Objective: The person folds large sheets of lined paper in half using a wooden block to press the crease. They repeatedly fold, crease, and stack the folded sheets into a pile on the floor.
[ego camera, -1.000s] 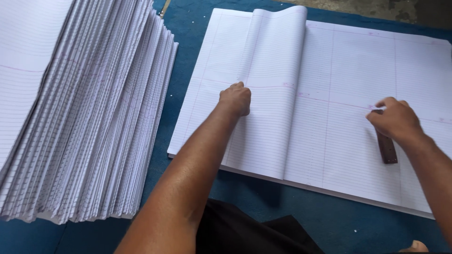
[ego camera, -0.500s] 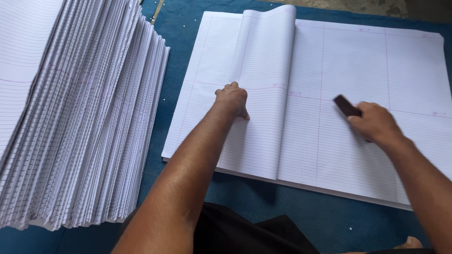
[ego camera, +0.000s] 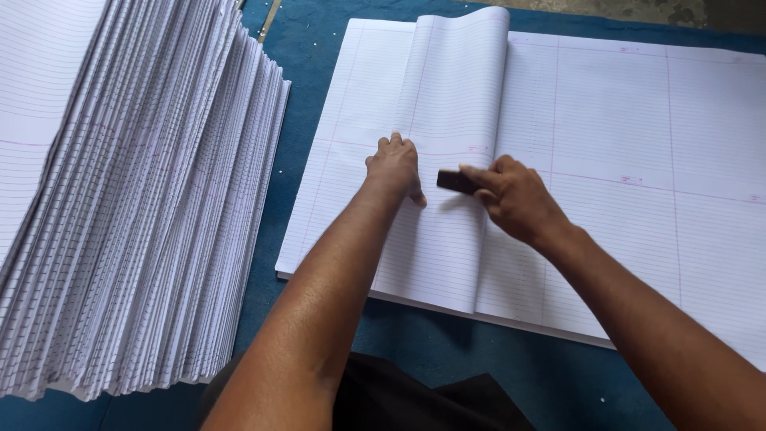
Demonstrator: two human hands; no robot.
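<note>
A dark blue cloth-covered work surface [ego camera: 319, 88] fills the view, and on its left side lies a tall fanned stack of white ruled paper sheets [ego camera: 136, 207], its stepped edges slanting from the upper right down to the lower left. To the right, well apart from that stack across a strip of blue, lies a large flat pile of white ruled sheets with thin red margin lines [ego camera: 638, 160], its long axis running left to right. The top sheet of this pile is folded over into a long narrow flap [ego camera: 455, 120], whose long axis runs away from the person, its rounded far end bulging up at the top edge. The left hand [ego camera: 395, 168] presses flat on the folded flap with fingers together, holding nothing. Just beside it, the right hand [ego camera: 515, 195] is clamped on a small dark brown oblong block [ego camera: 456, 181], which lies on the flap pointing left toward the left hand. Both forearms cross the near edge of the pile.
</note>
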